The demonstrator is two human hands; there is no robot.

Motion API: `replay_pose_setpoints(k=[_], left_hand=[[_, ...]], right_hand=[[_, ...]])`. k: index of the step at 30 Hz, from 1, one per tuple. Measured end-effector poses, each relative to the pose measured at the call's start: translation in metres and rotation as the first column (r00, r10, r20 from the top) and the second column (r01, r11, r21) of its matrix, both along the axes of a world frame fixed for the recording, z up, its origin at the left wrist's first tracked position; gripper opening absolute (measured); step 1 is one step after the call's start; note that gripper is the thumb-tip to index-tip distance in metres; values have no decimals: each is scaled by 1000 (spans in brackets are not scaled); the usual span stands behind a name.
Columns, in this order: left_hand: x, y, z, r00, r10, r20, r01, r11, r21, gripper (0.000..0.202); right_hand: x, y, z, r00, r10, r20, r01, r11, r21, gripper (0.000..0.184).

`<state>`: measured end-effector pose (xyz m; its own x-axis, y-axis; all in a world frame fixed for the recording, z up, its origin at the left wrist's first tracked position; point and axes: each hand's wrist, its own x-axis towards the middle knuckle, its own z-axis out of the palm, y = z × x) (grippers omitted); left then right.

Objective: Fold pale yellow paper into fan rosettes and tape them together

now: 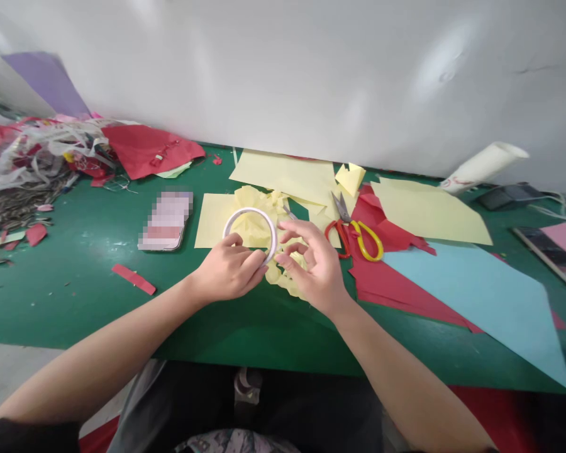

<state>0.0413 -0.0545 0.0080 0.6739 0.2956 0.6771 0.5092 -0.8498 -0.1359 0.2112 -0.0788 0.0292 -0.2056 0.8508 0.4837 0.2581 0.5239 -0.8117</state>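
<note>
A white roll of tape is gripped along its lower rim by my left hand. Through its ring and behind it show crumpled yellow paper pieces, lying over a flat yellow sheet. Just right of the roll is my right hand, its fingers curled but apart, with no object visible between them. Below the hands lie more yellow paper cutouts, partly covered. Scissors with one red and one yellow handle rest open to the right of my right hand.
Red paper, a light blue sheet and a yellow sheet spread over the right side of the green table. One phone lies left, another far right. Scraps and wires pile up at far left.
</note>
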Motion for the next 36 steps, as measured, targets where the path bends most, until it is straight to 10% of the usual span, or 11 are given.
replay_pose_setpoints(k=[8, 20, 28, 36], left_hand=[[1, 2, 0, 989, 122, -86, -109, 984, 144, 22], [1, 3, 0, 979, 195, -52, -185, 971, 154, 24], [-1, 4, -2, 974, 225, -36, -221, 971, 91, 23], [-2, -1, 1, 963, 267, 44, -248, 935, -253, 22]], right_hand=[[-3, -1, -4, 995, -49, -85, 40, 994, -102, 6], [-1, 2, -3, 996, 25, -89, -34, 994, -102, 15], [3, 2, -2, 981, -135, 136, 102, 969, 225, 11], [3, 4, 0, 954, -269, 133, 167, 845, 508, 20]])
